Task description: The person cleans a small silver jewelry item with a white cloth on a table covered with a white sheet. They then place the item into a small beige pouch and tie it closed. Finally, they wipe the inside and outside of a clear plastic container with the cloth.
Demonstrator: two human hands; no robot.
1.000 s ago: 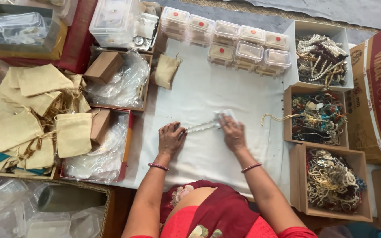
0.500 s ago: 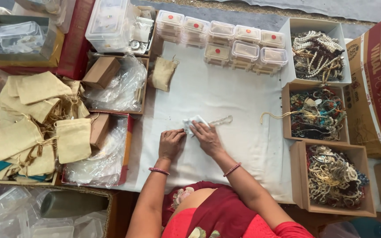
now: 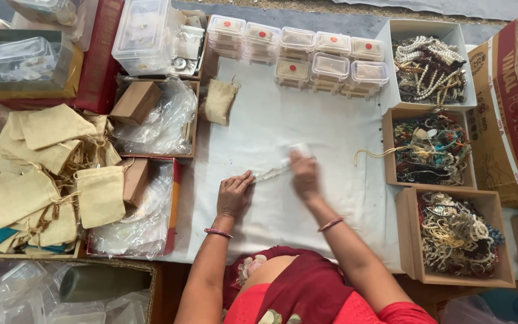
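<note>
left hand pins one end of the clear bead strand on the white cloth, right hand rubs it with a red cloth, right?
Not quite: the cloth under the right hand is white, not red, as the head view shows. The left hand does pin one end of the clear bead strand on the white cloth.

Left hand (image 3: pixel 234 195) and right hand (image 3: pixel 304 174) palm-down

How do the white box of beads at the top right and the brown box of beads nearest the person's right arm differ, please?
The white box stands farthest from the person, beside the clear lidded containers; the brown box stands nearest, by the right arm. The white box holds mainly white pearl-like and dark maroon strands; the brown box holds mostly cream and tan strands with a few blue beads. Both are open-topped, stand at the cloth's right edge and are full of tangled bead strings.
</note>
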